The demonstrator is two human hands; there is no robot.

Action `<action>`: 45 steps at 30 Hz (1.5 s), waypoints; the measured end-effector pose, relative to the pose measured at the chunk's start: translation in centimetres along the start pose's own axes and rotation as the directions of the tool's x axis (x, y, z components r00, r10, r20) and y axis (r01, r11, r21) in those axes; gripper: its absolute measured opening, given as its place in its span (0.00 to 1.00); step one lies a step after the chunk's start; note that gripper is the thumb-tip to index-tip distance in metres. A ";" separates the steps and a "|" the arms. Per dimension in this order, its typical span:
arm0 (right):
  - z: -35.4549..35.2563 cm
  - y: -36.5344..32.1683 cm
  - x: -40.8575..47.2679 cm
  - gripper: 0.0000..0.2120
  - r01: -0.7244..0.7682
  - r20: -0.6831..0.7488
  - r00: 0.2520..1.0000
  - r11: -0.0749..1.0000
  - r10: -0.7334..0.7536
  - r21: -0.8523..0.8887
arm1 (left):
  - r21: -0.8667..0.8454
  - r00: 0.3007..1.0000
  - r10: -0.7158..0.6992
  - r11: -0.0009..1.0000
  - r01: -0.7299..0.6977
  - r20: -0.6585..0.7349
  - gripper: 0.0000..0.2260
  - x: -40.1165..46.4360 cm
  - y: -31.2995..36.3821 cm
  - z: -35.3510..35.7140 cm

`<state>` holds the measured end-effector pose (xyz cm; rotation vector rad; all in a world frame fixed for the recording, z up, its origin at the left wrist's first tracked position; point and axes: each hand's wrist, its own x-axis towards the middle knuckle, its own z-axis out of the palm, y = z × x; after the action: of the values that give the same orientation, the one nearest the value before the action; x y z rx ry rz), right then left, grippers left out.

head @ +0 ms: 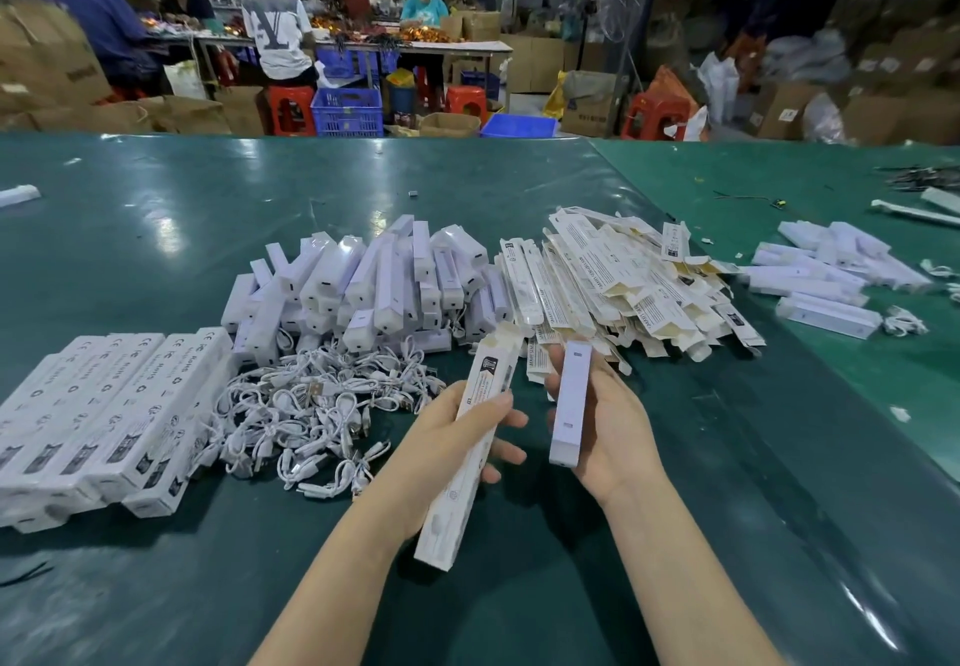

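Observation:
My left hand [447, 437] grips a long white printed carton [470, 450], held tilted, its far flaps open near the top. My right hand [605, 424] holds a white bar-shaped lamp [570, 403] upright, just right of the carton's open end. The two items are close but apart. Both hands are above the green table [156, 208], near its front middle.
A heap of white lamps [374, 281] lies ahead, with coiled white cables [311, 405] in front of it. Flat unfolded cartons [623, 281] pile at right. Closed filled boxes [104, 416] lie in rows at left. More lamps [826, 276] lie far right. People work at tables behind.

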<state>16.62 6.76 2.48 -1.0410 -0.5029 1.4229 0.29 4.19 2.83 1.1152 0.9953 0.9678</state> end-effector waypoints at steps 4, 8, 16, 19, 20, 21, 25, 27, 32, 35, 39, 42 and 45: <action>0.7 0.3 -0.6 0.10 0.040 0.006 0.999 0.991 -0.039 -0.129 | 0.014 0.999 0.004 1.000 -0.004 -0.041 0.12 0.2 -0.3 0.0; 1.5 1.2 -1.2 0.12 0.150 -0.001 0.988 0.953 -0.156 -0.262 | 0.009 0.999 -0.006 1.000 0.007 -0.052 0.17 0.3 -0.5 0.1; 2.0 1.3 -1.7 0.07 0.158 0.151 0.979 0.975 -0.134 -0.154 | 0.030 0.988 0.054 0.998 -0.051 -0.143 0.17 0.5 -0.6 -0.2; 2.0 1.0 -1.9 0.12 0.098 0.315 0.947 0.991 -0.066 -0.089 | -0.061 0.983 0.064 0.995 -0.075 -0.172 0.13 0.5 -0.4 -0.4; 1.9 0.9 -1.9 0.15 0.086 0.355 0.933 0.994 -0.054 -0.074 | -0.104 0.981 0.046 0.992 -0.067 -0.188 0.12 0.5 -0.4 -0.5; 1.9 0.7 -2.0 0.17 0.084 0.378 0.924 0.994 -0.053 -0.066 | -0.167 0.981 0.020 0.984 -0.053 -0.194 0.12 0.6 -0.3 -0.7; 1.4 0.1 -2.5 0.27 0.259 0.497 0.857 0.947 -0.135 -0.189 | -0.467 0.995 -0.071 0.884 0.030 -0.070 0.17 0.7 0.1 -1.0; 1.3 0.2 -2.7 0.26 0.371 0.558 0.813 0.886 -0.166 -0.277 | -0.586 0.993 -0.113 0.803 0.108 0.027 0.13 0.6 0.0 -1.2; 0.9 0.6 -2.9 0.27 0.490 0.663 0.743 0.748 -0.091 -0.447 | -0.642 0.984 -0.160 0.746 0.175 0.081 0.14 0.7 -0.4 -1.7; 1.4 1.5 -2.9 0.28 0.562 0.607 0.779 0.601 -0.156 -0.568 | -0.668 0.980 -0.163 0.718 0.197 0.113 0.14 0.7 -0.3 -1.7; 2.0 1.8 -2.6 0.13 0.583 0.409 0.807 0.679 -0.425 -0.445 | -0.659 0.984 -0.163 0.733 0.169 0.071 0.19 1.1 -0.1 -1.7; 1.4 0.4 -2.1 0.09 0.422 0.181 0.897 0.902 -0.402 -0.089 | -0.660 0.975 -0.211 0.724 0.201 0.066 0.26 1.3 0.1 -1.8; 0.8 -1.0 -1.9 0.09 0.209 0.185 0.959 0.976 -0.217 0.060 | -0.633 0.969 -0.223 0.736 0.240 0.107 0.23 1.2 0.0 -1.7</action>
<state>16.19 5.34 4.22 -0.7958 -0.7016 1.3401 -1.07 5.74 2.46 0.4059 0.6696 0.9786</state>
